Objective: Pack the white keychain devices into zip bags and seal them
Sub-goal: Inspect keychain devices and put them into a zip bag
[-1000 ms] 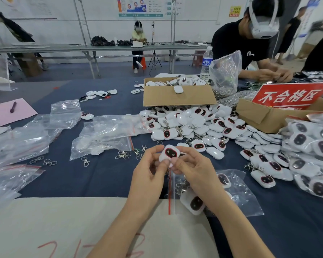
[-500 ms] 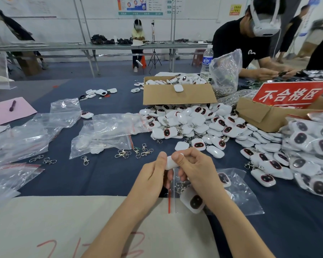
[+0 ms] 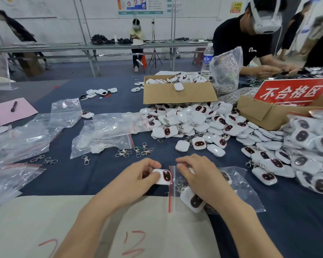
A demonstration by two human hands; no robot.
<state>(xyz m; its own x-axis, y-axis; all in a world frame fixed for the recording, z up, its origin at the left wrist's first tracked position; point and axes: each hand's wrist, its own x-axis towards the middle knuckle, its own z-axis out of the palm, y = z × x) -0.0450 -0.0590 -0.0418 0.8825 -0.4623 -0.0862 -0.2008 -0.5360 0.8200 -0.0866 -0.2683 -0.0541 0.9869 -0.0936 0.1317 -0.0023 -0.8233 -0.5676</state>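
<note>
Keychain device [image 3: 163, 176] sits right at the zip bag [image 3: 241, 192] mouth, pinched in the left hand [image 3: 138, 175]
Right hand [image 3: 199, 175] grips the bag's lip; probably best to lift it wider and slide the device in flat so nothing snags. Count: one in hand, two visible inside, loose pile [image 3: 194, 123] uncountable

White wall [image 3: 45, 25], long grey bench [image 3: 63, 46], perhaps bluish floor [image 3: 63, 69] beyond.

Blue-covered table [image 3: 67, 175]: heap of white keychain devices [image 3: 192, 120] centre right, cardboard box [image 3: 177, 94] above it, clear zip bags [image 3: 108, 131] left, loose metal clasps [image 3: 136, 151] centre.
</note>
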